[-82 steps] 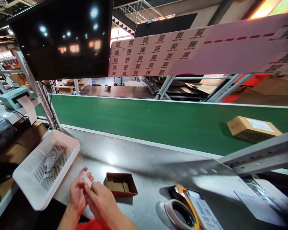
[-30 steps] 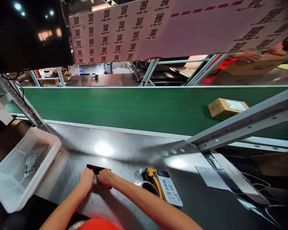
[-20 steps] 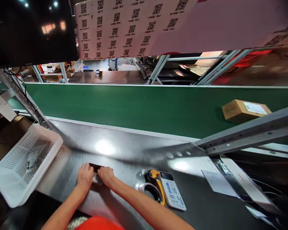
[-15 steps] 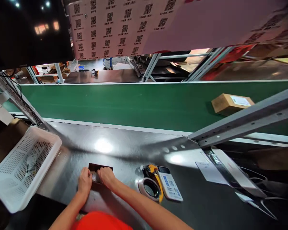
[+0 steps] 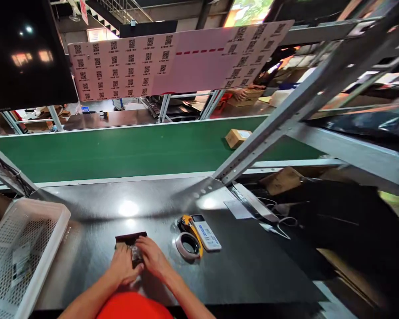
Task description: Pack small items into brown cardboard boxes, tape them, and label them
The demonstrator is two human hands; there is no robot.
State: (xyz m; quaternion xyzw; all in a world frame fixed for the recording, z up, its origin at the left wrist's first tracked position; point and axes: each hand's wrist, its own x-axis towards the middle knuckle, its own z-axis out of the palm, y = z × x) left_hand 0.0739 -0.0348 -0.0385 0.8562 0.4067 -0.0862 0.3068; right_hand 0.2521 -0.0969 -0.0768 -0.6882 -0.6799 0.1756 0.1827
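- At the box (image 5: 128,239), left hand (image 5: 123,264) and right hand (image 5: 152,257) were placed, fingers half-curled; grip couldn't be told.
- Tape (image 5: 182,254) was set rightward, basket (image 5: 52,243) leftward.

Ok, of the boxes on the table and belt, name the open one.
The small brown box between left hand and right hand; the labelled carton on the belt looks closed.

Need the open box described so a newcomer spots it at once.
Find the green belt, then the metal table on its near side. On that table, between the left hand and right hand, sits the box. It is dark brown inside and open, unlike the tan, labelled carton on the belt.
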